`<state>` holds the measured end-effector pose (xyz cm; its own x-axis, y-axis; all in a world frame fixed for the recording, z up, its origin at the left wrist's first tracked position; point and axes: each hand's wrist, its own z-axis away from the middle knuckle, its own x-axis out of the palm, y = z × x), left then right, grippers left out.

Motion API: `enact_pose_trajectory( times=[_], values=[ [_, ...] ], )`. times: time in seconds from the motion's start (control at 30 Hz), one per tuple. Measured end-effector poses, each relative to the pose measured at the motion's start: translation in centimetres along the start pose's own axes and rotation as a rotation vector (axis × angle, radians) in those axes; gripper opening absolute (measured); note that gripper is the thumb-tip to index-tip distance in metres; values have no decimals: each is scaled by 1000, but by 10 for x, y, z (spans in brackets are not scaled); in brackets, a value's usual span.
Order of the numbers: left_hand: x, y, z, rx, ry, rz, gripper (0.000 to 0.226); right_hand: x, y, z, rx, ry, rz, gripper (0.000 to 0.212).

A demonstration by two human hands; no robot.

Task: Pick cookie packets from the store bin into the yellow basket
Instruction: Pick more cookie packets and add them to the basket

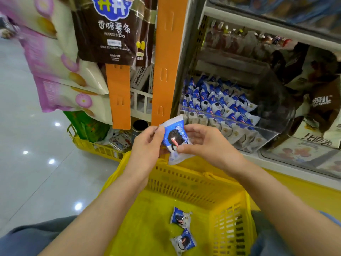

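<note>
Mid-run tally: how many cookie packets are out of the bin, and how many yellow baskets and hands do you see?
Cookie packets out of bin: 3 (held packet, upper packet, lower packet)
Yellow baskets: 2 (near basket, far basket)
Hands: 2 (left hand, right hand)
Total: 7

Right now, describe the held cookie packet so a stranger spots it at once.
Find the yellow basket. Above its far rim, the left hand and right hand pinch one blue-and-white packet. Its twins lie in the basket or the bin; only this one is held.
</note>
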<state>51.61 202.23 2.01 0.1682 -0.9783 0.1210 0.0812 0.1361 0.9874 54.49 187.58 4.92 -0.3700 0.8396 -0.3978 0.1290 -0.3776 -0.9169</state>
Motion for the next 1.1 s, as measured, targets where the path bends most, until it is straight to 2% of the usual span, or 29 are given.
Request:
enact_pose_trajectory(
  times=[0.13, 0.23, 0.3, 0.4, 0.53, 0.6, 0.67, 0.77, 0.87, 0.93, 1.0, 1.1],
  values=[
    [-12, -3, -3, 73, -8, -80, 28, 6, -2, -5, -25, -11, 198, 42],
    [-16, -2, -6, 144, -11, -135, 27, 8, -4, -8, -30, -35, 259, 45],
    [-17, 1, -9, 189, 7, -154, 28, 8, -6, -8, -22, -52, 197, 42],
    [-15, 9, -13, 199, -8, -153, 28, 7, -9, -6, -28, -41, 27, 25],
    [-6, 20, -17, 279, -88, -302, 25, -9, -12, -1, -5, 9, -85, 16],
    [1, 27, -20, 371, -84, -389, 15, -24, -16, -1, -4, 80, -95, 12],
    [10, 35, -25, 471, -68, -488, 14, -43, -17, -7, -15, 233, -99, 9],
    [26, 44, -33, 648, -111, -675, 23, -78, -12, -34, 30, 447, -80, 38],
    [41, 43, -45, 743, -222, -941, 32, -103, -10, -69, 64, 561, 44, 47],
    [46, 37, -54, 776, -270, -1096, 36, -114, -9, -95, 18, 582, 178, 41],
    [48, 30, -61, 818, -284, -1176, 36, -120, -8, -120, -16, 605, 293, 31],
    [49, 26, -68, 851, -258, -1200, 32, -125, -3, -157, -17, 571, 470, 33]
  ],
)
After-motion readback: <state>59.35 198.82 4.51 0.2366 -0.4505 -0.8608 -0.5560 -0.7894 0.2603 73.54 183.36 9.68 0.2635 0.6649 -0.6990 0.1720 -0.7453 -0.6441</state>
